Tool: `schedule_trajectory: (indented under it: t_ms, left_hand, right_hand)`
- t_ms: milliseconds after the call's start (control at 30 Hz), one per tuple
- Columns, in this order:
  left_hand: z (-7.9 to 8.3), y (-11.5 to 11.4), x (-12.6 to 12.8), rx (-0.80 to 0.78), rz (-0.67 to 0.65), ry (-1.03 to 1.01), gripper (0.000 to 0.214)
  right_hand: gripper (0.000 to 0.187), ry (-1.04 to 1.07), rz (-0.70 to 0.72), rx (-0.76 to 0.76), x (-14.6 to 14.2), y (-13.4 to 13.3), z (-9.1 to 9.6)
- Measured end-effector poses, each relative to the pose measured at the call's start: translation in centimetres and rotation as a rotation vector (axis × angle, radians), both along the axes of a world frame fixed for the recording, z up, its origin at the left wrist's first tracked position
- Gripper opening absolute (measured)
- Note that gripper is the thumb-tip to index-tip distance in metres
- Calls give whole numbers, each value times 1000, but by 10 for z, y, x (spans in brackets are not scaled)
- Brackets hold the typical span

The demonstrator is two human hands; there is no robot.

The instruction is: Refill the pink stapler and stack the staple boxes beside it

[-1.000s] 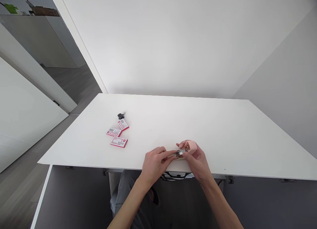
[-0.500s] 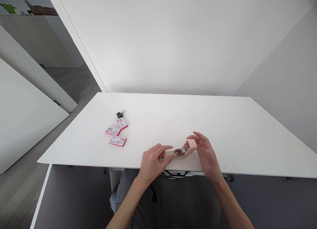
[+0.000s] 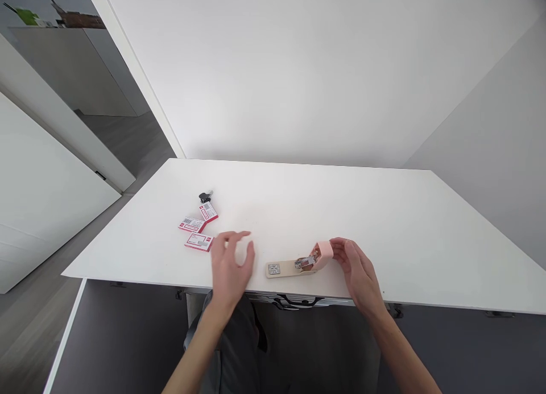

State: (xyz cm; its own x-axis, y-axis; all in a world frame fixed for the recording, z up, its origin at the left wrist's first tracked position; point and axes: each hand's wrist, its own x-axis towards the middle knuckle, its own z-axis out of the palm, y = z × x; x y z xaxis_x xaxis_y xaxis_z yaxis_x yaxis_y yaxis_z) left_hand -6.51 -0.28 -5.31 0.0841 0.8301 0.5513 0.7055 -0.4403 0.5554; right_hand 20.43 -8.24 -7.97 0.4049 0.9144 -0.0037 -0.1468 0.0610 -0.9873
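Note:
A stapler (image 3: 285,269) lies on the white table near its front edge, its pink top part (image 3: 324,254) swung up at the right end. Its cream base and silver anvil plate face left, and metal parts show inside the hinge. My left hand (image 3: 230,266) is off the stapler, fingers curved and apart, holding nothing, close to the nearest of several small red-and-white boxes (image 3: 199,241). Beside the raised pink part is my right hand (image 3: 356,272), its fingertips at or against that end and its thumb free. Whether those fingertips press on it I cannot tell.
Two more red-and-white boxes (image 3: 191,224) lie farther back at left, with a small black object (image 3: 205,197) behind them. The white table (image 3: 384,212) meets a wall at the back. Under the front edge sits something with black handles (image 3: 298,302).
My left hand has let go of the stapler's base and moved left toward the boxes. My right hand stays at the raised pink end, slightly lower and turned.

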Motion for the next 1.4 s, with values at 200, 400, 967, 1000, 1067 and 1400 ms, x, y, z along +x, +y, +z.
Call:
schedule_trajectory:
  t_ms: [200, 400, 967, 1000, 1067, 1400]
  left_hand:
    - [2, 9, -50, -136, 452, 187, 65]
    - [3, 1, -63, -223, 470, 144, 73]
    - [23, -55, -32, -299, -108, -505, 75]
    - [25, -59, -31, -271, -98, -447, 76]
    - [28, -69, -27, -208, -102, -353, 77]
    - [54, -97, 10, -118, -508, -192, 81]
  right_hand:
    - [43, -104, 30, -47, -1, -1, 5]
    - [42, -120, 33, -77, -2, -2, 9]
    - [27, -321, -438, -44, -19, -37, 40]
    - [25, -367, -473, -37, -24, -49, 47]
    - [22, -397, -430, -5, -34, -73, 56]
    - [46, 14, 341, -204, -86, -77, 64]
